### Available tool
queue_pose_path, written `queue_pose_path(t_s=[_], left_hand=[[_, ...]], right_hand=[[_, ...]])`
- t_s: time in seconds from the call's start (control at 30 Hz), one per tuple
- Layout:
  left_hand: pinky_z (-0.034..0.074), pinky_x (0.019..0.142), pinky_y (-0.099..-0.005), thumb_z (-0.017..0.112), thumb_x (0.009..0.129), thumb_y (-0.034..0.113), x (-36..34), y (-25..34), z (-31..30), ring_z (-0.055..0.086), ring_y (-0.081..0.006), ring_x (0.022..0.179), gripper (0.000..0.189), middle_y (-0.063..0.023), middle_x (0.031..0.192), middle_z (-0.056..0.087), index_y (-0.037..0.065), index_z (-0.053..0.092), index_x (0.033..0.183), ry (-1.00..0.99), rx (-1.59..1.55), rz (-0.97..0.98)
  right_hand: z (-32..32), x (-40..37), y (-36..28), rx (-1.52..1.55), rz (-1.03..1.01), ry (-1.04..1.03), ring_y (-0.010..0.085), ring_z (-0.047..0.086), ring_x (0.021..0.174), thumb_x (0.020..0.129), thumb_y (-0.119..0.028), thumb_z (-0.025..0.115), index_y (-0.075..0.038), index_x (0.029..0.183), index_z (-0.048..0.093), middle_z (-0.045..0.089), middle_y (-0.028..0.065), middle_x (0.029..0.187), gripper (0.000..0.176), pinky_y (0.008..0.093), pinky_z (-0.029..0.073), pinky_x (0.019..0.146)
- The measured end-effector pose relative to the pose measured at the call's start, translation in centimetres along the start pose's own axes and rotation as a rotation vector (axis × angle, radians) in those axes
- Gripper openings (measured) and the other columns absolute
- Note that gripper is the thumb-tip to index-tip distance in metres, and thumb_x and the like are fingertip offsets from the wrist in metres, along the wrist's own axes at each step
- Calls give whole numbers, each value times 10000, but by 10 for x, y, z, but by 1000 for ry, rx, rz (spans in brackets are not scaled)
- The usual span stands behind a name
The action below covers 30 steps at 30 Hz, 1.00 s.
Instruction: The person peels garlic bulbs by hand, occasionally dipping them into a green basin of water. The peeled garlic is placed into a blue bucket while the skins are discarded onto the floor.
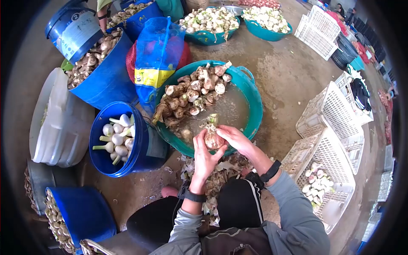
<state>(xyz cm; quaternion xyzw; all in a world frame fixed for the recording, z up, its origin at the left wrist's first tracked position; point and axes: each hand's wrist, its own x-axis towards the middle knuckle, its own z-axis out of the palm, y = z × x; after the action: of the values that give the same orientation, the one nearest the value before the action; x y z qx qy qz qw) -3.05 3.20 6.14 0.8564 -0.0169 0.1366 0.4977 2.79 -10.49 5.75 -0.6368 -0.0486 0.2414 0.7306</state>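
Between my two hands is a large garlic bulb [213, 139] with brownish, streaked skin and a short pale stem stub pointing away from me. My left hand [205, 158] wraps its left and lower side, thumb toward me. From the right, my right hand [235, 137] grips it with the fingers over its upper side. Both hands are over the near rim of a round green tub [256, 102]. In that tub, unpeeled muddy garlic bulbs [191, 91] are heaped at the back left, beside shallow cloudy water.
A blue bucket [146, 142] of peeled white bulbs [121, 138] stands left of the tub. Peel scraps [227, 174] litter the floor near my knees. White crates [340, 180] line the right, one holding white bulbs. Blue barrels [106, 78] and green basins [208, 38] stand behind.
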Motion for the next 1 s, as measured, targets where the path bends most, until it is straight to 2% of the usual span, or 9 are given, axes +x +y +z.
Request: queue_pose_path(t_s=[0.37,0.43,0.47,0.5,0.63,0.8,0.83,0.9,1.0], left_hand=[[401,898,-415,775,619,121,-17,27,2,453,-317,1019,708,-164,1057,446,40,434,1234,109,367,291],[386,942,-405,759,651,83,-14,22,-4,455,-271,1088,710,-149,1138,456,47,392,1258,-29,-138,76],[361,991,-391,717,719,61,-14,17,0,443,-240,1160,777,-142,1259,429,74,271,1356,-176,-843,-237],[349,1013,-392,673,778,60,-16,15,2,436,-246,1195,861,-153,1334,383,123,112,1429,-196,-1098,-296],[323,1023,-406,634,838,110,-23,-3,19,446,-247,1187,841,-135,1301,424,157,53,1444,-83,-1176,-303],[466,853,-323,623,869,188,-19,-23,28,560,-164,984,673,-85,1108,540,131,198,1387,23,-1174,-307],[470,833,-317,602,886,212,-18,-29,29,560,-154,969,588,-68,1100,541,127,265,1360,87,-1184,-329],[475,799,-310,564,908,266,-9,-29,29,554,-142,955,414,-36,1085,537,123,389,1254,246,-1406,-537],[467,843,-351,513,920,284,2,-31,3,555,-158,973,303,-50,1044,549,112,438,1158,181,-1246,-529]], right_hand=[[-2,-18,8,-99,-196,185,84,494,697,870,-100,524,23,866,570,525,-3,746,131,234,420,647],[-4,-31,4,125,-102,123,84,500,625,880,-71,490,5,860,566,525,6,725,110,233,427,583],[-4,-34,4,312,-86,99,81,496,598,887,-64,477,-5,872,565,527,7,723,107,232,422,553],[-4,-36,5,498,-66,71,78,493,572,894,-56,464,-15,884,564,529,7,722,108,231,418,524],[-6,-37,-12,512,-8,-37,79,486,562,936,-148,473,-20,1058,510,547,10,776,180,226,413,505],[-11,-23,19,-53,-136,-63,50,481,536,903,-100,535,-25,991,491,534,3,739,123,206,401,444],[-1,-33,8,-136,-119,17,87,480,528,882,-60,535,-20,885,491,496,17,671,60,251,391,455],[-10,-42,5,-779,-620,153,304,495,628,774,35,537,24,826,504,437,156,711,63,389,395,579],[-58,-60,55,-1187,-607,-43,303,543,722,783,-24,568,0,906,552,507,133,804,126,325,451,647]])
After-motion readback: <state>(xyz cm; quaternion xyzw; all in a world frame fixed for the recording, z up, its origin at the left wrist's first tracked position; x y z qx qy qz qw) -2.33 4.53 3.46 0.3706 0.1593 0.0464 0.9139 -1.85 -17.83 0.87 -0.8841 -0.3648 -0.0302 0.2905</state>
